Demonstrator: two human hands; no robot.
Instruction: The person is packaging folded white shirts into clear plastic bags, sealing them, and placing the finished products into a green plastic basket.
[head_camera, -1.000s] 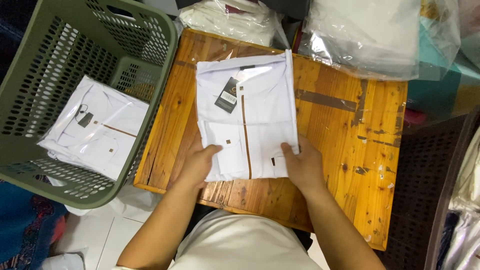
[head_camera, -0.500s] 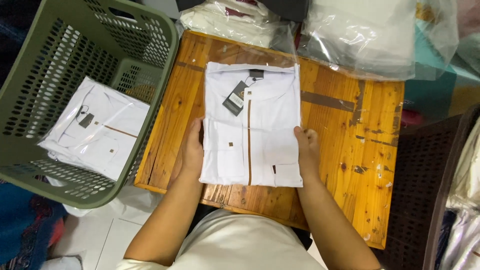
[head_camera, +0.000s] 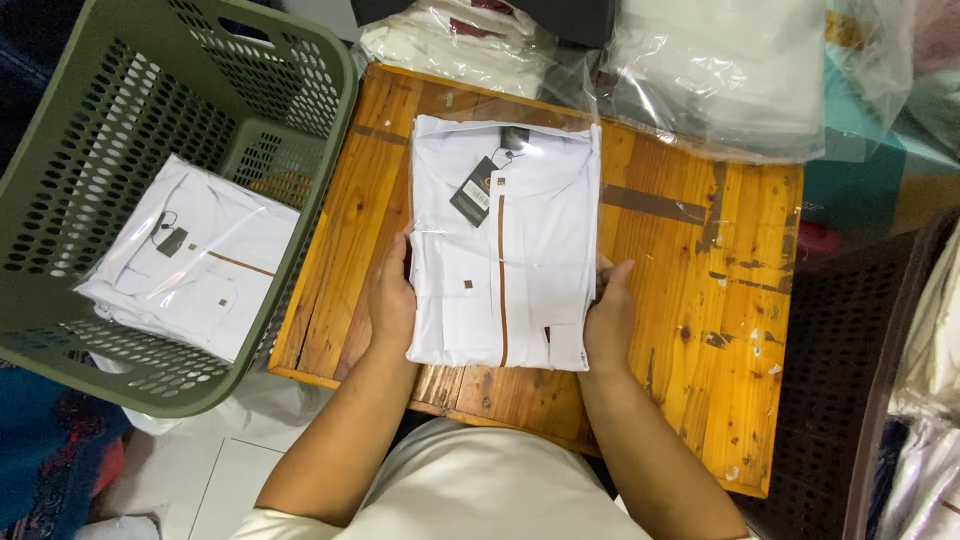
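- Since a moment ago, both hands are sitting lower along the folded white shirt (head_camera: 505, 240), now lying squarer on the wooden surface (head_camera: 690, 300).
- Left hand (head_camera: 392, 300) and right hand (head_camera: 608, 315) are pressing flat against its side edges, fingers curled around them.
- Beside them, a green basket (head_camera: 90, 130) is holding another bagged shirt (head_camera: 195, 260).

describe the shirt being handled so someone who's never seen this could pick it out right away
Find the orange wooden table in the middle. On it lies a folded white shirt in a clear bag, with a brown placket stripe and a dark hang tag at the collar. The left hand and right hand press its two sides; its lookalike lies untouched in the green basket.
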